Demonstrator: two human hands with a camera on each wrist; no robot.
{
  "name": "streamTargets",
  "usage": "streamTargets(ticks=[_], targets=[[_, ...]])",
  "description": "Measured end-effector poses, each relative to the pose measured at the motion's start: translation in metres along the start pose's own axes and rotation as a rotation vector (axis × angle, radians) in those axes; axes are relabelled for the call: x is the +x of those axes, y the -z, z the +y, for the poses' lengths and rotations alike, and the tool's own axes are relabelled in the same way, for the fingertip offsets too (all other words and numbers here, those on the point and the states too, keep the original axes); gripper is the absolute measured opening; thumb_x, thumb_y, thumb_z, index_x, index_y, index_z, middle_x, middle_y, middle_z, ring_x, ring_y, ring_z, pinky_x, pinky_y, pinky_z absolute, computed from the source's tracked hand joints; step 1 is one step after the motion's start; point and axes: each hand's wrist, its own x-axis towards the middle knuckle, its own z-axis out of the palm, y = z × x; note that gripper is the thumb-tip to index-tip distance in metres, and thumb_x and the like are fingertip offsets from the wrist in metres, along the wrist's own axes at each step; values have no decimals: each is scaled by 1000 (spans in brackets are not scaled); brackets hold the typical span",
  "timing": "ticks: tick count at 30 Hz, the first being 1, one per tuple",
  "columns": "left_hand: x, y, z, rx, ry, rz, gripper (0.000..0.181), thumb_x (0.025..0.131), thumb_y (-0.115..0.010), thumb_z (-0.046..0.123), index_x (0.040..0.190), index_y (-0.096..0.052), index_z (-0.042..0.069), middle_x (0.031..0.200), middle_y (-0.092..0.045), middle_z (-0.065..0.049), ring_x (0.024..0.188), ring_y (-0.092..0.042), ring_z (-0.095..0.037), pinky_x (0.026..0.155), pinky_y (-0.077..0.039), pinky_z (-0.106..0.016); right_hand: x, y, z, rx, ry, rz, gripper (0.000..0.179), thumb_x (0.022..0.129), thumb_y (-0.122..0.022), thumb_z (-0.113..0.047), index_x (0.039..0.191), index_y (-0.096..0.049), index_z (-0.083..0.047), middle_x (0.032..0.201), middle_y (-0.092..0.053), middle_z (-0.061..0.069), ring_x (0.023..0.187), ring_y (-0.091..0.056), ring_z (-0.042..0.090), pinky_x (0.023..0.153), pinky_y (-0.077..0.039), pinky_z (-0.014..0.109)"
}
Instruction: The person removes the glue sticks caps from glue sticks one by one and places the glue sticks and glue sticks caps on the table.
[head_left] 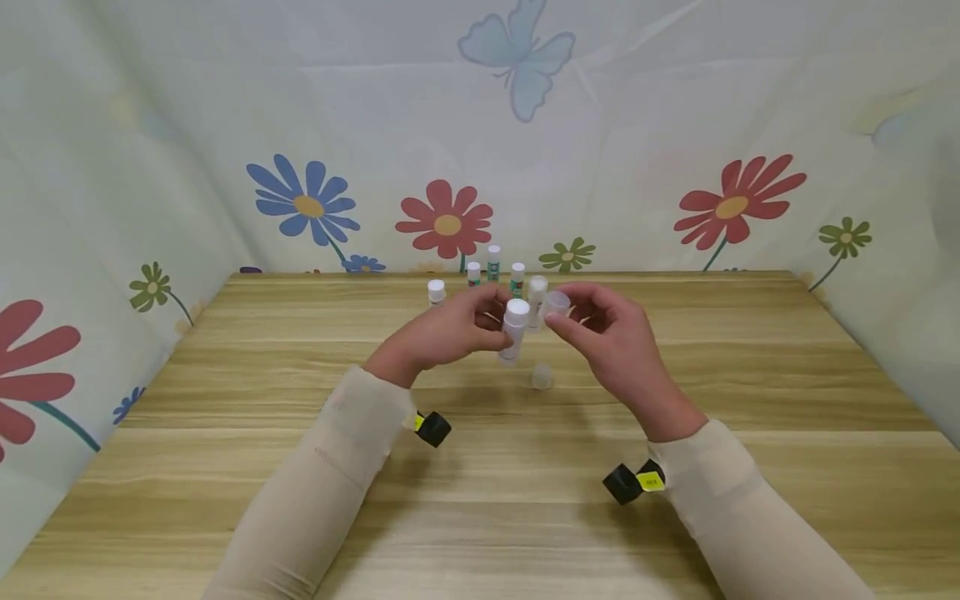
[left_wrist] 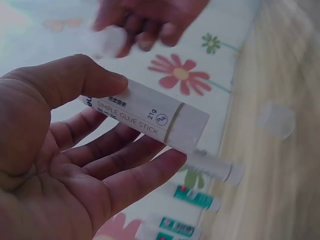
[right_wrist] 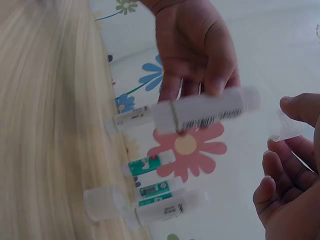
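Observation:
My left hand [head_left: 453, 332] pinches a white glue stick [head_left: 512, 340] between thumb and fingers, held upright above the table. In the left wrist view its printed label [left_wrist: 127, 117] reads "SIMPLE GLUE STICK" and "21g". To the right, my right hand [head_left: 618, 337] pinches a translucent cap [head_left: 556, 305] between thumb and fingertips. This cap is close to the top of the glue stick but apart from it, as the right wrist view shows with the cap [right_wrist: 288, 125] at right. A second translucent cap [head_left: 542, 377] lies on the table below the hands.
Behind the hands stand several more glue sticks: a white one [head_left: 436, 292] at left, another white one [head_left: 537, 292] at right, and green-labelled ones [head_left: 493, 265] between. The wooden table [head_left: 480, 525] ends at a flower-printed curtain [head_left: 630, 167]. Each wrist carries a black camera [head_left: 433, 429].

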Motion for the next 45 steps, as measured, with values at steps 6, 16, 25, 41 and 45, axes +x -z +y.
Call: streamTargets(ticks=[6,16,25,41,45], targets=[[-9,30,-8,-10,46,40,34,88,-68,7,118,-52,7,117,-59,-11,108,-61,-27,94,-54,-39,6,-3,20,-74,-67,-57,34,90,-70,-29,119,-62,-13,101,-60,4,88,-54,19,73,-48,22],[-21,72,-40,10,188,43,40,84,-70,11,117,-49,9,119,-57,-12,109,-55,-30,96,-51,-41,11,2,43,-176,-140,-149,30,88,-72,-27,113,-62,-15,103,-66,5,88,-55,22,71,-48,31],[-23,87,-63,29,236,68,36,84,-69,9,114,-49,5,119,-54,-13,110,-51,-29,96,-49,-40,16,9,67,-273,-268,-235,28,86,-72,-26,110,-65,-12,102,-64,7,89,-53,23,70,-47,31],[-10,87,-98,9,288,272,42,90,-67,13,124,-46,3,125,-53,-17,113,-51,-29,97,-48,-40,14,11,83,-401,-277,-425,23,83,-74,-20,103,-66,-11,100,-66,7,86,-56,19,72,-46,29],[-8,84,-99,-9,290,293,46,90,-66,12,129,-43,3,128,-51,-18,115,-50,-30,99,-48,-41,14,11,86,-409,-280,-423,24,82,-75,-21,103,-66,-12,100,-66,7,85,-57,19,72,-46,28]])
